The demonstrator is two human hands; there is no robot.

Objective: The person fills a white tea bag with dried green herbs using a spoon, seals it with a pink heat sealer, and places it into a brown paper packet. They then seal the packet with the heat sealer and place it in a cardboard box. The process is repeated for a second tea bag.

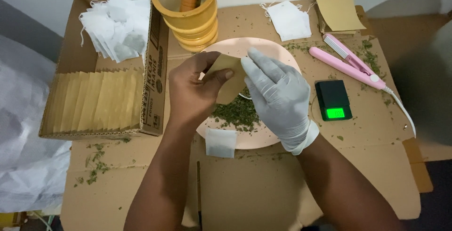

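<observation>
Your bare left hand and gloved right hand together pinch a tan paper pouch over the pink plate's far edge, its lower part hidden behind your fingers.

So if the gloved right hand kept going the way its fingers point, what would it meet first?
The right hand points up and to the left, fingertips already on the tan paper envelope that the left hand pinches. Beyond that, probably the yellow wooden mortar, though depth is unclear.
</observation>
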